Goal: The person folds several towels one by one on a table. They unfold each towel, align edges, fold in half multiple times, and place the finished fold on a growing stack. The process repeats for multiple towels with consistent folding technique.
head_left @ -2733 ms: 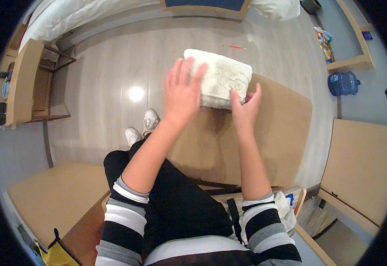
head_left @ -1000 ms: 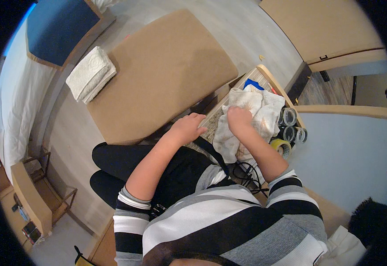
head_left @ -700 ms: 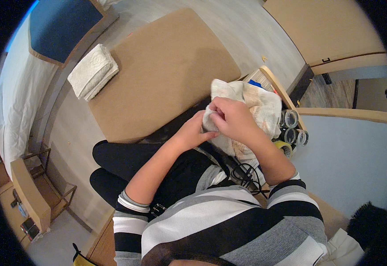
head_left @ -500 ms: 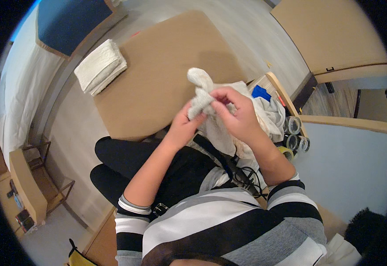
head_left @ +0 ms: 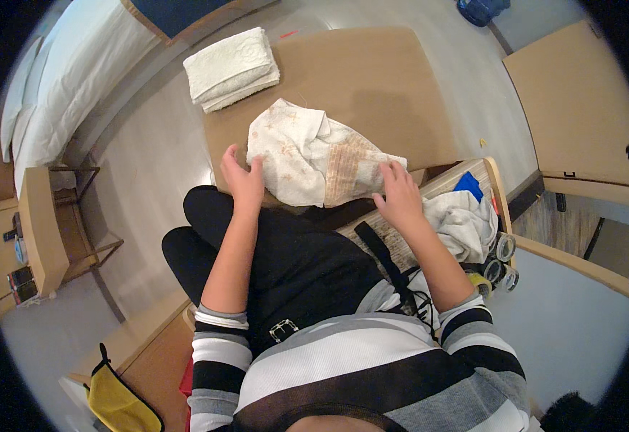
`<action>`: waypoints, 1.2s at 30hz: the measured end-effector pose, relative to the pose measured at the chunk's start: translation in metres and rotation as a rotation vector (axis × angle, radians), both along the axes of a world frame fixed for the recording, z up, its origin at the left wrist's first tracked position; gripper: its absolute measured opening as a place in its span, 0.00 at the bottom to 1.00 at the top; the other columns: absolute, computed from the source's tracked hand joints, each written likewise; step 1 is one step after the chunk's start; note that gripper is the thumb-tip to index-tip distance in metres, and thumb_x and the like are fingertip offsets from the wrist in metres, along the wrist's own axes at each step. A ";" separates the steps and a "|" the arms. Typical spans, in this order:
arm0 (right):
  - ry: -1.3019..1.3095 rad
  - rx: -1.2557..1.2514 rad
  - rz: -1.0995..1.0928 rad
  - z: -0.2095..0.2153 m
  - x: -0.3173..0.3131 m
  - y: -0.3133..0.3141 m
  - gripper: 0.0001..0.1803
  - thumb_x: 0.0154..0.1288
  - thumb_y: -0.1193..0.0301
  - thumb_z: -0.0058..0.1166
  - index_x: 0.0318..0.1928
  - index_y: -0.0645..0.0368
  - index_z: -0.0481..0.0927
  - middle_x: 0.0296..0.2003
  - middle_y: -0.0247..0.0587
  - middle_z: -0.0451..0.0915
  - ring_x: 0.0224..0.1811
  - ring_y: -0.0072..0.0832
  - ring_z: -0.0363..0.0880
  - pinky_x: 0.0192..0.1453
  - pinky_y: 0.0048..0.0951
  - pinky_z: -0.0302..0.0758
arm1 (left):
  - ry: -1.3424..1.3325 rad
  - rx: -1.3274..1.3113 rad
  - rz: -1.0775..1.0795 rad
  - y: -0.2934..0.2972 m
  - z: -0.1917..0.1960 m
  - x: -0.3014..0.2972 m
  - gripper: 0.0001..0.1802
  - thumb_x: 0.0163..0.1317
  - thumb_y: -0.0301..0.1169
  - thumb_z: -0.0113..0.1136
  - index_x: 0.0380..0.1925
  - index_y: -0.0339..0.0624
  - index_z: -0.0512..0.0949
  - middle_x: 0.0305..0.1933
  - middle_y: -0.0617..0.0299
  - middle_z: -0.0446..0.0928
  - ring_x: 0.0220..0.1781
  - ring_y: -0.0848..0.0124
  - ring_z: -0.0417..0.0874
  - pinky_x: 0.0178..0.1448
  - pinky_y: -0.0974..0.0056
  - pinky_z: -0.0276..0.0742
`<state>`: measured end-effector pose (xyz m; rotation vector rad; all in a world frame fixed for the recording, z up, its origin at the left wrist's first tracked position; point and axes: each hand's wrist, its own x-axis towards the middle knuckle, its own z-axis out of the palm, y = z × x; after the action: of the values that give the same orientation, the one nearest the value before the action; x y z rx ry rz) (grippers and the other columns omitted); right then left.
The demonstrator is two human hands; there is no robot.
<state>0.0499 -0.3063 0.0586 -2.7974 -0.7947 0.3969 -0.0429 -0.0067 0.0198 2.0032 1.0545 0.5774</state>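
A crumpled white towel with a tan patterned band [head_left: 314,160] lies on the near edge of a low brown table [head_left: 372,86]. My left hand [head_left: 241,177] rests flat on the towel's left edge, fingers spread. On the towel's right corner sits my right hand [head_left: 399,194], fingers apart and pressing down. A folded white towel [head_left: 232,68] sits at the table's far left corner. Beside my right arm a wooden basket [head_left: 491,189] holds more white cloth [head_left: 465,223] and something blue.
Rolls of tape [head_left: 500,261] lie next to the basket. A bed with white sheets [head_left: 77,79] is at the left, a small wooden side table [head_left: 41,223] near it. A yellow bag [head_left: 116,399] sits at lower left, a blue water jug [head_left: 481,9] at the top.
I pulled a crumpled towel out of the basket at my right and laid it on the table. Both hands, which had gripped it in the air, now rest on its edges.
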 end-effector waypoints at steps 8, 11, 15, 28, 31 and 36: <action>0.048 0.108 -0.391 -0.034 0.028 0.009 0.28 0.53 0.64 0.64 0.54 0.57 0.72 0.53 0.53 0.73 0.55 0.53 0.73 0.53 0.46 0.74 | 0.188 0.302 -0.541 -0.056 0.020 0.026 0.21 0.51 0.32 0.68 0.46 0.42 0.75 0.50 0.53 0.76 0.52 0.53 0.75 0.55 0.53 0.73; 0.160 0.165 -0.386 -0.028 0.040 0.009 0.18 0.52 0.68 0.62 0.43 0.59 0.76 0.46 0.50 0.76 0.53 0.50 0.74 0.51 0.45 0.73 | 0.399 0.383 -0.528 -0.063 0.017 0.035 0.18 0.49 0.33 0.68 0.41 0.43 0.76 0.46 0.53 0.77 0.49 0.54 0.77 0.51 0.52 0.74; -0.193 0.392 -0.280 -0.002 0.059 0.011 0.13 0.49 0.73 0.58 0.38 0.60 0.75 0.42 0.49 0.76 0.48 0.48 0.75 0.50 0.43 0.72 | 0.241 0.032 -0.429 -0.034 0.008 0.036 0.13 0.49 0.29 0.66 0.35 0.43 0.76 0.38 0.55 0.78 0.39 0.58 0.80 0.45 0.55 0.76; -0.856 0.513 -0.211 0.050 0.192 0.035 0.25 0.52 0.76 0.59 0.54 0.64 0.74 0.50 0.52 0.74 0.56 0.49 0.71 0.63 0.44 0.67 | -0.272 -0.864 0.324 0.051 0.013 -0.020 0.16 0.66 0.37 0.56 0.48 0.42 0.69 0.40 0.63 0.73 0.41 0.73 0.75 0.45 0.67 0.72; -0.625 0.460 -0.074 0.012 0.172 0.039 0.26 0.52 0.74 0.60 0.55 0.62 0.74 0.53 0.54 0.74 0.59 0.49 0.70 0.65 0.45 0.66 | -0.313 -0.790 0.377 0.048 0.000 -0.021 0.16 0.64 0.34 0.59 0.47 0.39 0.69 0.42 0.61 0.73 0.38 0.73 0.74 0.42 0.66 0.73; -0.279 0.328 0.130 -0.048 0.091 0.066 0.27 0.52 0.74 0.60 0.56 0.58 0.74 0.58 0.50 0.72 0.56 0.46 0.72 0.59 0.43 0.71 | -0.011 -0.358 0.024 0.043 -0.022 -0.012 0.35 0.56 0.27 0.66 0.63 0.40 0.62 0.55 0.53 0.74 0.56 0.63 0.76 0.58 0.63 0.71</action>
<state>0.1410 -0.2405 0.0105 -2.5280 -1.0006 -0.1029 -0.0550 0.0358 -0.0018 1.6744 1.0917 0.3800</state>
